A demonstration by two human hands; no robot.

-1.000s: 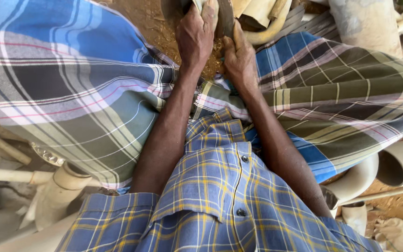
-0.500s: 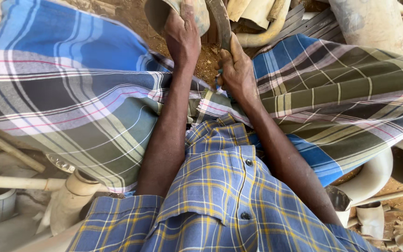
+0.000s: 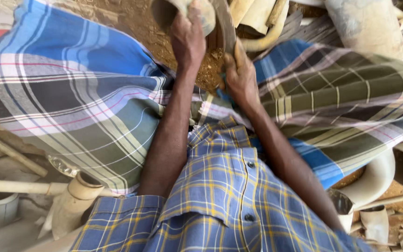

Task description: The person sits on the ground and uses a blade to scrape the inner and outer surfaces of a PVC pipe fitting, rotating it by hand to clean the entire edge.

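Fingers (image 3: 193, 21) of left hand (image 3: 188, 39) wrap over pipe piece (image 3: 183, 11).

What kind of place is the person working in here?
Probably an outdoor scrap or workshop yard: bare dirt ground, heaps of dusty cut pipe pieces, and the left hand gripping a pipe section.

Bare dirt ground (image 3: 117, 14); pale pipe offcuts (image 3: 378, 175) scattered on it, both sides.

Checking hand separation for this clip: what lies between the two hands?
In the head view, a flat blade held by the right hand stands between it and the left hand; brown dirt shows below.
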